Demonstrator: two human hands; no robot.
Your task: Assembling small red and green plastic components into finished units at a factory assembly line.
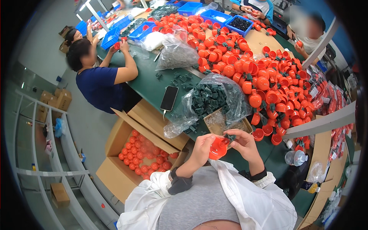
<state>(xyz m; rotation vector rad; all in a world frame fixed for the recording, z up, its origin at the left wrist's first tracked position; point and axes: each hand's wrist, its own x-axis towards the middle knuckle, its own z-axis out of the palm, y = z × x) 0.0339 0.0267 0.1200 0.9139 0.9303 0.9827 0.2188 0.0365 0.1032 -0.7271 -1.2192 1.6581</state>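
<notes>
Low in front of me, my left hand (202, 150) is closed on a small orange-red plastic cup (217, 149). My right hand (245, 147) pinches a dark green plastic clip (229, 137) against the cup's side; whether the two are joined I cannot tell. Just beyond my hands stands a shallow cardboard tray (210, 122) with small clear parts (219, 123) in it. Behind it an opened clear plastic bag holds a heap of dark green clips (209, 97). A large pile of orange-red cups (264, 82), many with green clips on them, spreads to the right.
At my left, an open carton (109, 174) contains many orange-red cups (136, 153). A phone (169, 98) with a cable lies on the green table (147, 86). Co-workers (101, 76) handle cups along the table. A white post (322, 122) crosses at right, near a plastic bottle (296, 157).
</notes>
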